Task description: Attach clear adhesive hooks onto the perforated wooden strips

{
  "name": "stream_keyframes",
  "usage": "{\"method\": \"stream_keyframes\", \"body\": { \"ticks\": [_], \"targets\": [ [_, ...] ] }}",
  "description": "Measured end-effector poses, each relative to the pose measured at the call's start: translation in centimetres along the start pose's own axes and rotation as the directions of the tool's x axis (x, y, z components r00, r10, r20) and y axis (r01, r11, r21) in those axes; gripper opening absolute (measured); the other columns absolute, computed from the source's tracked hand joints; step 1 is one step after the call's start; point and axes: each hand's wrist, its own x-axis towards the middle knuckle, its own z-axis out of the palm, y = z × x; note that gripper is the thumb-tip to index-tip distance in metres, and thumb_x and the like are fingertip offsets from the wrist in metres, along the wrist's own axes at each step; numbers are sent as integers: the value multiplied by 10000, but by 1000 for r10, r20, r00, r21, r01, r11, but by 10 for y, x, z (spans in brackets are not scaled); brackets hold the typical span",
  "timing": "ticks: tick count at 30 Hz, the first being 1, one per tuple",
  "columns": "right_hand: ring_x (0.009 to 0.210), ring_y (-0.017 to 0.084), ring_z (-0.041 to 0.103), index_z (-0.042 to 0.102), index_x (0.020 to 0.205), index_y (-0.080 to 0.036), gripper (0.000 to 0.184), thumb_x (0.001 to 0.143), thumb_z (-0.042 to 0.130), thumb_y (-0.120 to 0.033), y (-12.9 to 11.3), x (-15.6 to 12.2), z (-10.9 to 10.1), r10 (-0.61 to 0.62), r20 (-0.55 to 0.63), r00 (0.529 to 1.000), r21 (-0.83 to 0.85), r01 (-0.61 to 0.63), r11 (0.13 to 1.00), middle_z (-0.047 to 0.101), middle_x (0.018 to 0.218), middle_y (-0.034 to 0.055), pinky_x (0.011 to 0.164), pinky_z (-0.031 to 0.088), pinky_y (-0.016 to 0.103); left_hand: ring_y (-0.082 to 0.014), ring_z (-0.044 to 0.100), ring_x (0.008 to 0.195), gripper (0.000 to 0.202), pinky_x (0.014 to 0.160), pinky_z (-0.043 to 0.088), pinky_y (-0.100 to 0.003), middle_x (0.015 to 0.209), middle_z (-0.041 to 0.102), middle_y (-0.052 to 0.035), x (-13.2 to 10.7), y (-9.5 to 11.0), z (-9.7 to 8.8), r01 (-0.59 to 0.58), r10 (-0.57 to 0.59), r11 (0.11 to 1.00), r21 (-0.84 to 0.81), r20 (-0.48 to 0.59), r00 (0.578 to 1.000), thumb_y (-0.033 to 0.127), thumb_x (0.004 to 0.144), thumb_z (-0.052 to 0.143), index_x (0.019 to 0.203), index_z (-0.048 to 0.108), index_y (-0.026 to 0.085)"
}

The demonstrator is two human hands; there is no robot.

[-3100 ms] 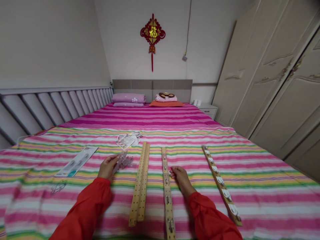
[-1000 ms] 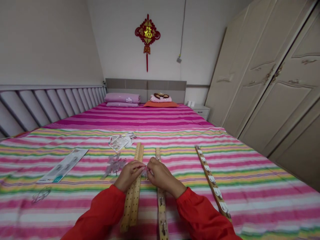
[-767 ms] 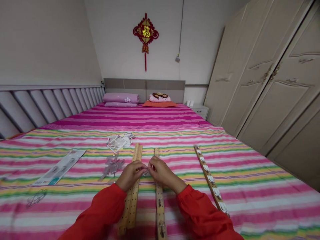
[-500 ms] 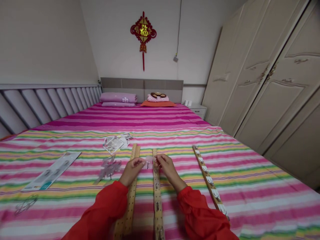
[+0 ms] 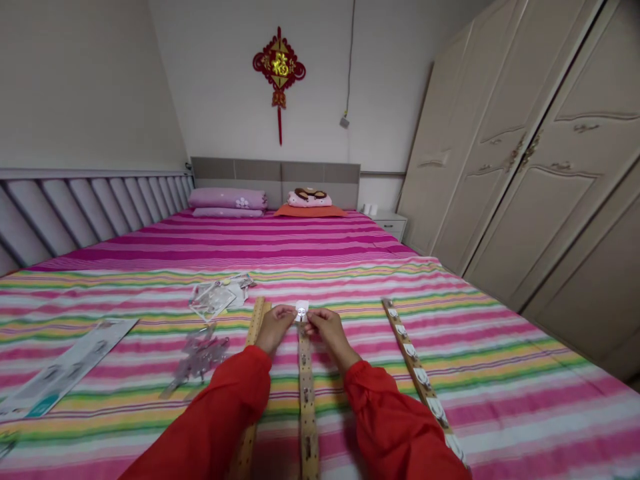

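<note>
My left hand [image 5: 275, 329] and my right hand [image 5: 329, 333] pinch opposite sides of a small square adhesive hook [image 5: 301, 310], a pale clear plate with a metal hook. They hold it over the far end of the middle perforated wooden strip [image 5: 307, 417]. Several metal hooks sit in a row along that strip. Close by my left wrist lie more perforated wooden strips [image 5: 255, 319], partly hidden by my sleeve. To the right, another wooden strip [image 5: 419, 379] carries several white hooks.
Left of my hands are a heap of clear hooks [image 5: 199, 357], some clear packaging [image 5: 216, 299] and a long printed card [image 5: 73, 363]. Everything lies on a striped bed sheet [image 5: 360, 287]. Pillows [image 5: 227, 199] rest by the headboard; a wardrobe [image 5: 540, 200] stands right.
My hands have come together, and the hook plate now faces me between them, farther toward the strip's far end. The view has shifted slightly.
</note>
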Motion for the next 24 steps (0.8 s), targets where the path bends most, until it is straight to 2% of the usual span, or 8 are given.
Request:
{"method": "stream_keyframes", "body": {
  "ticks": [5,10,14,19,24],
  "targets": [
    [409,120,544,645,584,-162,158,539,714,-296,5,30,-4,-15,-24,1000,-42,14,999,598,449,-18,436,449,240,-127,576,578,248,584,443,-247,585,634,3,27,-9,9,-15,16,1000,14,-26,1000,282,520,720,710,653,137],
    [360,94,459,623,534,-166,111,541,667,-268,22,51,-8,-41,-67,997,-96,34,995,548,398,-40,392,368,221,-140,590,584,211,603,456,-263,587,636,0,42,-31,13,8,-6,999,39,-43,999,271,510,679,676,641,146],
    [381,96,443,600,479,-169,110,528,645,-256,37,59,-10,-67,-89,994,-137,55,989,507,369,-50,427,361,228,-144,585,585,174,613,452,-268,575,630,3,48,-45,13,16,-11,997,79,-60,998,258,501,667,637,629,156],
    [422,106,449,601,465,-172,116,530,628,-264,49,64,-12,-101,-115,988,-177,80,981,509,392,-49,461,367,236,-158,606,636,152,645,455,-274,616,652,-5,51,-51,15,18,-10,991,136,-62,998,252,527,632,644,631,155],
    [440,117,467,611,483,-170,117,535,622,-274,58,69,-13,-113,-141,984,-213,81,974,523,408,-45,473,376,240,-162,606,636,137,613,436,-262,586,622,15,56,-62,17,46,-29,977,210,-85,996,242,555,593,663,613,158]
  ]
}}
